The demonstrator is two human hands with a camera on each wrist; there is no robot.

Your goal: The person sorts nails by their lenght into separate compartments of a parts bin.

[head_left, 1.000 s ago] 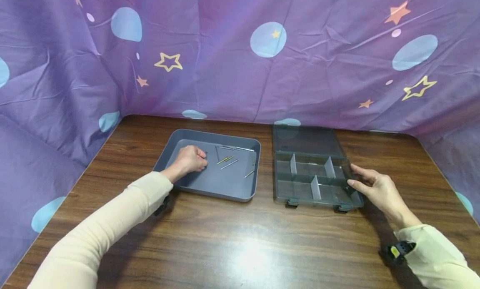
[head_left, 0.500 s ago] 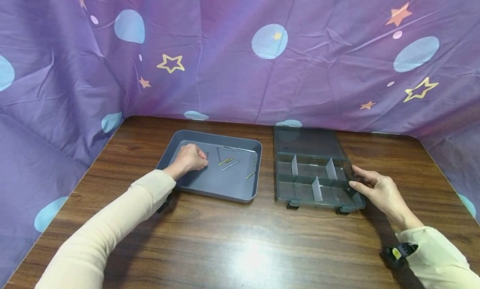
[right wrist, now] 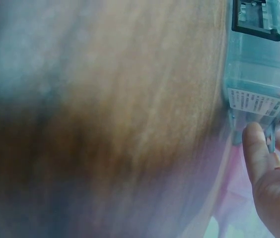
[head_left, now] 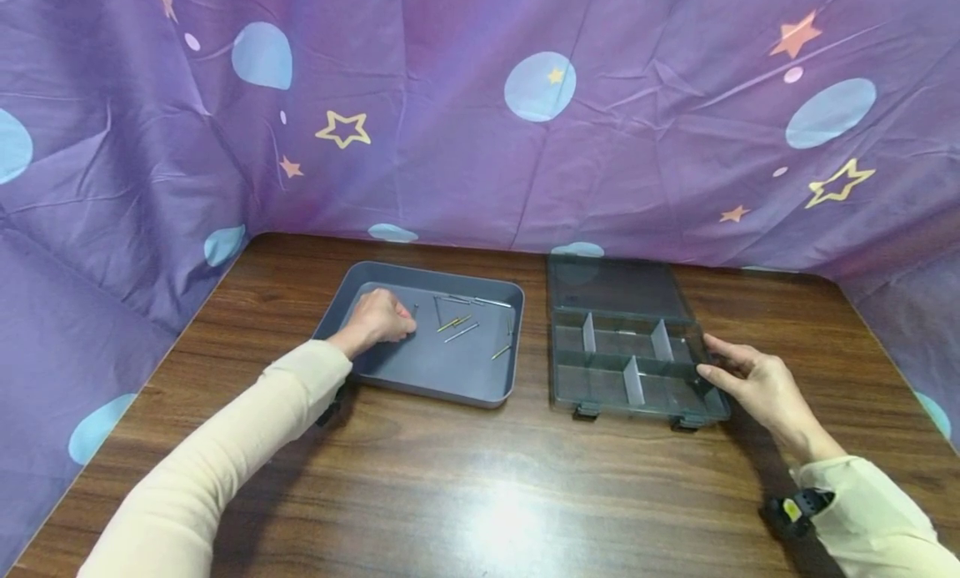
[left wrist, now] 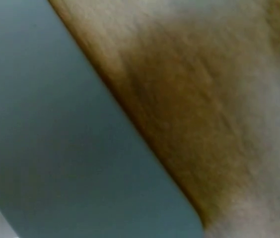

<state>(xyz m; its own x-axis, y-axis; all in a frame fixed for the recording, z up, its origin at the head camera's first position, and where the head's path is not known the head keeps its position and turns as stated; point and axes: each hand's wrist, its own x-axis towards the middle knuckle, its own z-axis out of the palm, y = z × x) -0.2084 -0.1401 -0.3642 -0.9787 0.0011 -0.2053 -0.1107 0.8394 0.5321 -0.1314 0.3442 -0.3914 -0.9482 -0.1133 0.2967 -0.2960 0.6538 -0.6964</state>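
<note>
In the head view my left hand [head_left: 381, 318] is inside a grey tray [head_left: 427, 374]. Its thumb and finger are pinched together at a thin dark nail-like piece [head_left: 416, 310], which shows beside the fingertips. Several thin silver pieces [head_left: 461, 332] and brass-coloured pieces [head_left: 453, 322], like nails or screws, lie in the tray's right half. My right hand [head_left: 757, 386] grips the right end of a clear grey compartment box [head_left: 626, 407], its thumb near the front corner. The right wrist view shows the thumb [right wrist: 256, 153] against the box's labelled end wall, fingers on the far side.
The box's lid [head_left: 618, 288] lies folded back towards the purple curtain [head_left: 450, 178]. White dividers [head_left: 633, 380] split the box into compartments, with a small dark item near its right end. Two latches [head_left: 587, 410] face the front of the wooden table [head_left: 420, 478].
My left fingertips have drawn together at the nail-like piece. My right hand keeps its place on the box. The whole view shifts slightly.
</note>
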